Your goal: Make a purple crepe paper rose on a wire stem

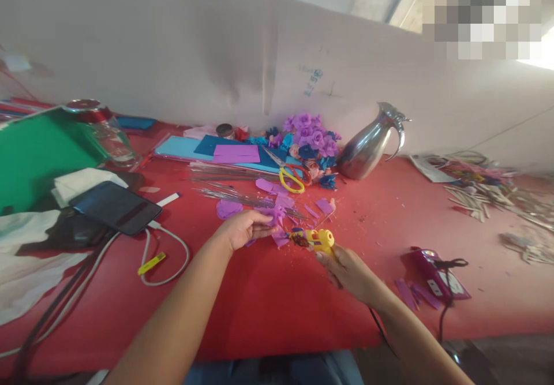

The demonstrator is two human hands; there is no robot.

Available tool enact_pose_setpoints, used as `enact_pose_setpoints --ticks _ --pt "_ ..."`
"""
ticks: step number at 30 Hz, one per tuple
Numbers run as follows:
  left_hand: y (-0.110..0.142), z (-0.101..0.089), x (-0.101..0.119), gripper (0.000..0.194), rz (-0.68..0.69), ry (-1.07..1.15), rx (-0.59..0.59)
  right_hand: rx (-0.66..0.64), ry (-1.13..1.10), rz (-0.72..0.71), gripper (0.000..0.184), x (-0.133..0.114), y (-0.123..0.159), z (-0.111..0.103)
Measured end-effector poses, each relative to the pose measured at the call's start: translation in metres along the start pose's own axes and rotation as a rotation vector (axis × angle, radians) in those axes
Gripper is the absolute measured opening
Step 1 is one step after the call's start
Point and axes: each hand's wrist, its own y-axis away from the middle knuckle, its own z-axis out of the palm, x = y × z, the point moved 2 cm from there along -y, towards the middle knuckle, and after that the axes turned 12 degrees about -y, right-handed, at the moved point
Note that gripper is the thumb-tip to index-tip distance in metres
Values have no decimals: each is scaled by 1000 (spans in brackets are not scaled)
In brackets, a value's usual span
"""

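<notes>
Pinched between the fingers of my left hand [247,229] is a small purple paper flower [277,215], its petals spreading past my fingertips. My right hand [341,264] is wrapped round the grip of a yellow glue gun [321,238], whose dark-stained nozzle end points left, close beside the flower. Purple paper pieces [229,208] lie scattered around and behind my left hand. A bundle of thin metal wires [225,172] rests beyond them, along with scissors [292,179] with yellow and red handles.
Finished paper flowers [309,137] are heaped against the wall, beside a steel jug [367,145]. At left are a phone [116,207], a white cable [187,252] and a glass jar [115,139]. A maroon device [437,275] and bundled sticks [471,200] lie on the right of the red table [259,321].
</notes>
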Motion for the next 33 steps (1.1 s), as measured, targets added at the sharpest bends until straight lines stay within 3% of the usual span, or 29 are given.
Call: enact_pose_setpoints --ticks 13,19,33 --pt "-3 -3 -4 16 16 20 -17 -28 29 -19 41 -4 4 11" --pt "2 3 0 14 -7 -56 42 -29 35 -13 38 -6 4 9" --pt "4 6 1 14 -17 -67 35 4 96 -4 38 -9 5 5"
